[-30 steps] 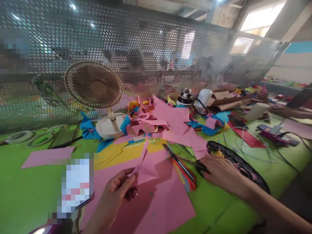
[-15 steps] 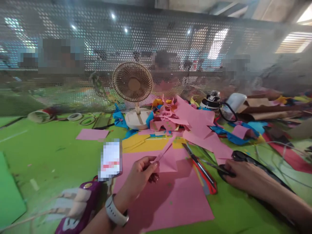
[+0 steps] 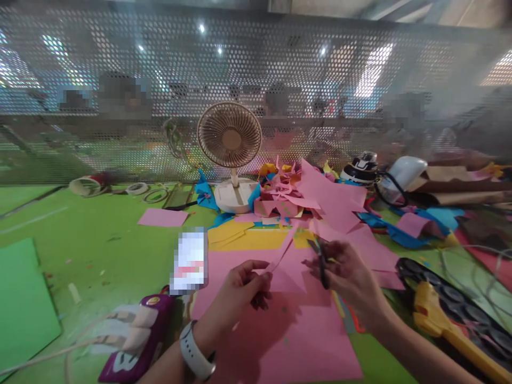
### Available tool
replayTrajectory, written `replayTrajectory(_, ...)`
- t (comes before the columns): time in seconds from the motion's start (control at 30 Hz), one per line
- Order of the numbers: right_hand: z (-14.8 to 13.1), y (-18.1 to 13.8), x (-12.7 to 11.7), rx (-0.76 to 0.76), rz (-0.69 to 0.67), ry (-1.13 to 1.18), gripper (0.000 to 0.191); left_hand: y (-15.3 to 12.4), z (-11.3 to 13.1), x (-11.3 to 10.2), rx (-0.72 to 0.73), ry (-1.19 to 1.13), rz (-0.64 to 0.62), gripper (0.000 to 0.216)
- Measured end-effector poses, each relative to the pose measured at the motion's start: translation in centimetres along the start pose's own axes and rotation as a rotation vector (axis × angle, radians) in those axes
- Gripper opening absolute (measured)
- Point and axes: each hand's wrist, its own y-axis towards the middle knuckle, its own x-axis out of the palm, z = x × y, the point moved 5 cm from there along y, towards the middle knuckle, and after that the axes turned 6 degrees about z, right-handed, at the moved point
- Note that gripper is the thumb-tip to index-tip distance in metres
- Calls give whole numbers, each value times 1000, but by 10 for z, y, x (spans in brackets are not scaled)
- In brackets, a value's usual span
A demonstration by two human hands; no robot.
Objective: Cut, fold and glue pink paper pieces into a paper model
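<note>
My left hand (image 3: 250,285) is closed, pinching a folded piece of pink paper (image 3: 285,250) between thumb and fingers. A white watch band circles that wrist. My right hand (image 3: 348,272) grips a pair of dark-handled scissors (image 3: 322,261), raised just right of the pink piece; the blades appear apart from it. Under both hands lies a large pink sheet (image 3: 320,346), on top of yellow paper (image 3: 228,234). A red cutter (image 3: 357,320) is mostly hidden behind my right hand.
A small fan (image 3: 230,138) stands at the back beside a heap of pink scraps (image 3: 332,192). Left are a phone (image 3: 189,261), a purple power strip (image 3: 138,341) with plugs and a green sheet (image 3: 24,304). Right lie a black tray (image 3: 452,304) and a yellow-handled tool (image 3: 436,314).
My right hand has lifted the scissors from the right side and brought them left, close to the folded pink paper. My left hand keeps its pinch. The view has shifted slightly.
</note>
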Motion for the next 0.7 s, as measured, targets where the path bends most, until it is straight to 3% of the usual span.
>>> replayTrajectory(0.1, 9, 6, 17, -82, -18, -19, 55, -2, 1, 1, 20, 11, 2, 37)
replayTrajectory(0.3, 13, 9, 22, -230, 7, -40, 58, -4, 9, -1, 140, 67, -14, 31)
replayTrajectory(0.43, 13, 7, 21, -255, 28, -13, 77, -6, 16, -5, 170, -20, 118, 42)
replayTrajectory(0.57, 13, 4, 19, -237, 62, -13, 82, -12, 14, -5, 190, -228, 291, 47)
replayTrajectory(0.7, 16, -2, 18, -184, 59, 1, 79, -14, 2, 5, 111, -164, 259, 25)
